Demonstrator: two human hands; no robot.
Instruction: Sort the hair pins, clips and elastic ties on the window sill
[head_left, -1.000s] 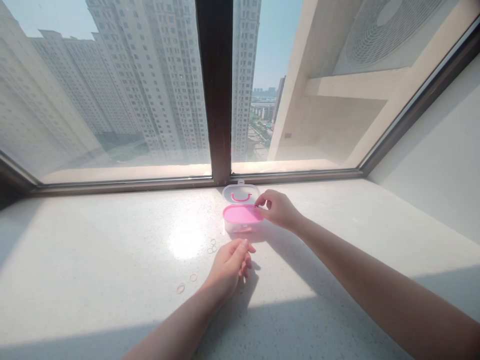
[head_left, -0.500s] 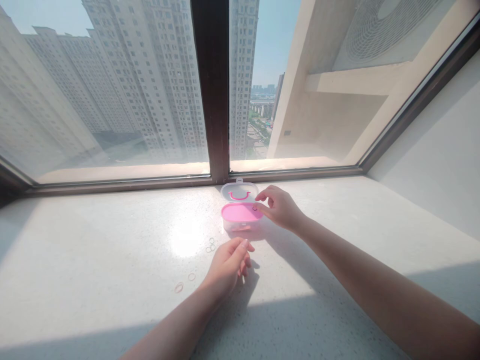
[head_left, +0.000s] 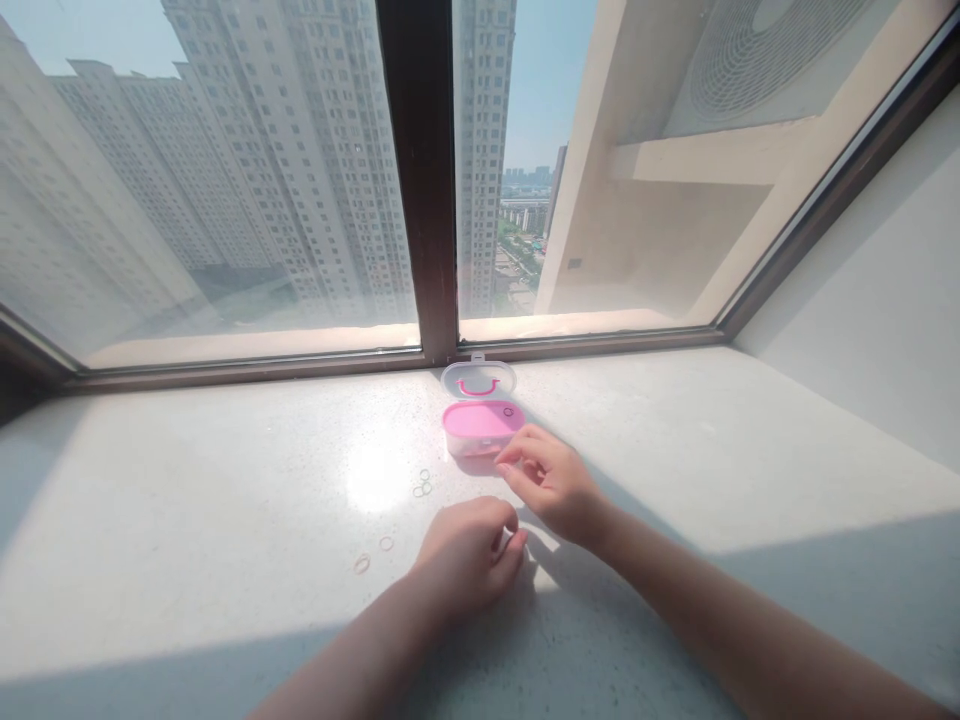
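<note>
A small oval box (head_left: 461,447) with clear sides stands by the window with its lid (head_left: 454,381) tipped back; a pink handle (head_left: 478,391) shows on the lid. On the box's pink tray (head_left: 472,420), near the right end, lies a small dark ring (head_left: 508,412). My right hand (head_left: 555,485) is just in front of the box's right corner, thumb and fingertips brought together. Nearer to me, my left hand (head_left: 472,555) is turned back upward with curled fingers, close to the right hand. Whether either hand pinches something small cannot be made out.
Left of my left hand, several thin rings lie on the speckled white sill: a greenish cluster (head_left: 424,485), a pinkish ring (head_left: 386,543) and another pinkish one (head_left: 362,564). Behind the box runs the dark window frame (head_left: 439,250); a white wall (head_left: 870,300) bounds the right.
My right hand has drawn back from the tray's right end toward me, leaving the dark ring there in plain sight. My left hand has rolled over and its fingers have curled in.
</note>
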